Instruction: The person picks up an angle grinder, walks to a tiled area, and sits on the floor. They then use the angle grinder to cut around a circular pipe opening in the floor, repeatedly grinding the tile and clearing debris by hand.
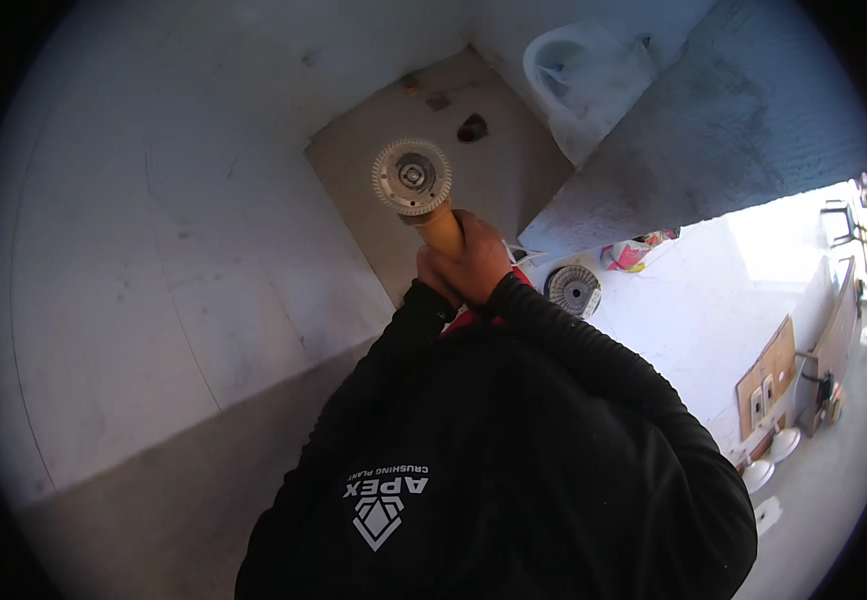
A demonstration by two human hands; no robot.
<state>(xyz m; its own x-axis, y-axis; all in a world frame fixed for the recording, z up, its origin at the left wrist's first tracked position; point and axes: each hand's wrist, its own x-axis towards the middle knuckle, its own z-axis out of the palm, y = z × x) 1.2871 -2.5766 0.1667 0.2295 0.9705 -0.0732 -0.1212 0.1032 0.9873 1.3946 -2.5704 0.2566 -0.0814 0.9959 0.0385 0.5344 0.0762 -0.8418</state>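
An angle grinder [443, 232] with a yellow body points away from me, held in front of my torso. Its toothed metal disc [386, 182] faces up toward the view, with the central nut showing. My right hand [482, 262] is wrapped around the body behind the disc. Close against it, my left hand [436, 276] also closes on the tool, its fingers partly covered by the right hand. Something red shows beneath my wrists; I cannot tell whether it belongs to the grinder.
A pale wall [154, 250] rises at the left, a grey slab-like wall [714, 130] at the right. Beyond the disc, the floor has a dark hole [472, 128]. A plastic-covered white fixture [594, 85] stands far right. Nearby are a ribbed round object [574, 291] and a colourful bag [636, 253].
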